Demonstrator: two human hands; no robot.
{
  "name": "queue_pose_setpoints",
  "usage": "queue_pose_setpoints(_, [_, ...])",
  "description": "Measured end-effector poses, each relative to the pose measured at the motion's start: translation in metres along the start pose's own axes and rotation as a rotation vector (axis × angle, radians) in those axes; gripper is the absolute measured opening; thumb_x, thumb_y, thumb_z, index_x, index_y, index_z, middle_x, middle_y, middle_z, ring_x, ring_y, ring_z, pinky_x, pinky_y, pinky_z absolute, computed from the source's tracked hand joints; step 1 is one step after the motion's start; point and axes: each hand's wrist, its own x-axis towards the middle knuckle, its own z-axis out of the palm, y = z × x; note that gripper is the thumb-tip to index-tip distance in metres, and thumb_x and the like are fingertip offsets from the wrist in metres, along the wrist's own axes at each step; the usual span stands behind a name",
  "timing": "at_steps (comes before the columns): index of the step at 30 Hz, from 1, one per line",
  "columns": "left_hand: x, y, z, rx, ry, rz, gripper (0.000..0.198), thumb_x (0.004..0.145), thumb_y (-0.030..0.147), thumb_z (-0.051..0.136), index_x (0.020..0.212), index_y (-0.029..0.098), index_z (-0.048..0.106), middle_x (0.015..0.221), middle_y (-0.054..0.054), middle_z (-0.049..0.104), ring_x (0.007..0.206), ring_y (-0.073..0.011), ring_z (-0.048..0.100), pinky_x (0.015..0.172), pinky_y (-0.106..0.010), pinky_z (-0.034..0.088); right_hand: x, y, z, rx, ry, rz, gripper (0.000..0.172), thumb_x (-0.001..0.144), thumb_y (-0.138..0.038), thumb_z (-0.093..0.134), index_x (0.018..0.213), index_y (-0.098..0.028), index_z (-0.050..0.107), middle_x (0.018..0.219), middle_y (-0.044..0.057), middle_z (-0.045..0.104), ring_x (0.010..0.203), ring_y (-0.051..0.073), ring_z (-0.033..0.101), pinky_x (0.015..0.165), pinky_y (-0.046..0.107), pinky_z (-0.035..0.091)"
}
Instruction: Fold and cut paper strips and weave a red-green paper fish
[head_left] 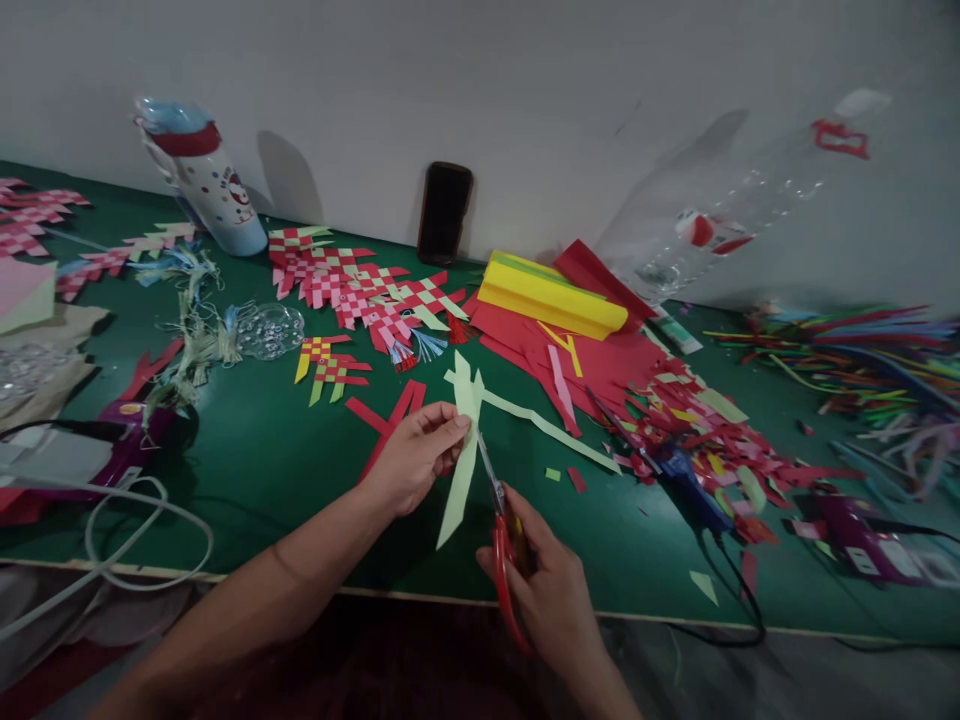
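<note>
Between thumb and fingers, my left hand [421,450] pinches a folded pale green paper strip [459,495]; one long end trails to the right above the table. My right hand [546,575] grips red-handled scissors [508,590], whose blades lie against the right edge of the paper near my left fingertips. Whether the blades are parted I cannot tell. Red paper strips [386,425] lie partly behind my left hand. Beyond them are small woven paper fish in yellow and green [330,368] and a cluster of red, pink and green ones [360,290].
A bottle [202,180], a phone [445,212] and a clear plastic bottle [720,235] stand along the wall. Yellow paper [551,297] lies on red sheets. Paper scraps [705,425], a blue tool with a cord [690,485] and purple devices [866,535] occupy the right.
</note>
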Motion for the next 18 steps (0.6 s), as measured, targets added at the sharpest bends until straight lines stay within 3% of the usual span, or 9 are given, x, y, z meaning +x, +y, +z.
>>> queue_pose_setpoints(11, [-0.0030,-0.0003,0.0084,-0.067,0.016,-0.052,0.039,0.066,0.037,0.084,0.073,0.016,0.051,0.066,0.004,0.056,0.060,-0.0068,0.055,0.062,-0.019,0.047,0.0005,0.0003,0.0048,-0.012,0.045,-0.007,0.058,0.074,-0.035,0.068,0.129,-0.023,0.059,0.110,0.006,0.072,0.090,0.021,0.069,0.085,0.033,0.056])
queue_pose_setpoints(14, [-0.0029,0.0006,0.0088,-0.037,0.021,-0.058,0.040,0.068,0.039,0.082,0.072,0.016,0.050,0.063,0.005,0.056,0.057,-0.0071,0.056,0.058,-0.018,0.046,0.0015,-0.0031,0.0055,-0.005,0.047,-0.003,0.057,0.074,-0.035,0.068,0.129,-0.023,0.059,0.105,0.004,0.073,0.083,0.019,0.069,0.080,0.030,0.057])
queue_pose_setpoints(18, [-0.0033,-0.0009,0.0075,0.020,0.013,-0.039,0.041,0.069,0.043,0.081,0.072,0.017,0.050,0.062,0.004,0.058,0.057,-0.0079,0.057,0.053,-0.016,0.042,0.0028,-0.0052,0.0049,-0.023,0.054,-0.004,0.058,0.073,-0.036,0.068,0.129,-0.022,0.059,0.108,0.006,0.072,0.086,0.021,0.069,0.082,0.032,0.056])
